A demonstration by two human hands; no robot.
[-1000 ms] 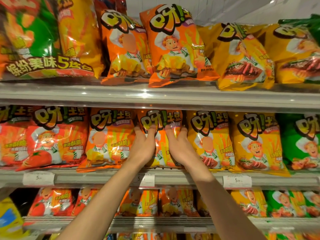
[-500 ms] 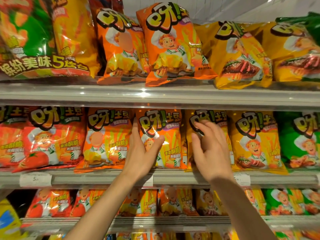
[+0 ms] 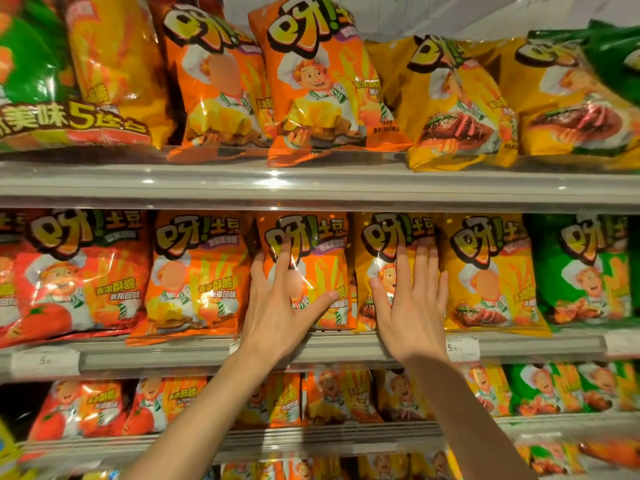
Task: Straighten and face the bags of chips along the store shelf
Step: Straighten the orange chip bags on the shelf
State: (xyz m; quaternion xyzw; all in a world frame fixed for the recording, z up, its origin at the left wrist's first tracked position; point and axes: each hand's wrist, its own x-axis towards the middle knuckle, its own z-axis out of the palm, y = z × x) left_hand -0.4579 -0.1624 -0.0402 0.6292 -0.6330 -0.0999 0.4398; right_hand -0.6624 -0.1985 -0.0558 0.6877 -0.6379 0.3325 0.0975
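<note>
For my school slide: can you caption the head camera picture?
Left hand on an orange chip bag, right hand on a yellow one.

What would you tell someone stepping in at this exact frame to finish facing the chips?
Left hand: fingers straight, pressed flat on the orange bag on the middle shelf.
Right hand: flat on the yellow bag just right of it.
Done: both bags stand upright, fronts facing out.
Left: the tomato bag and its orange neighbour to the left lean; top-shelf bags tilt unevenly; the lower shelf is untouched.
</note>
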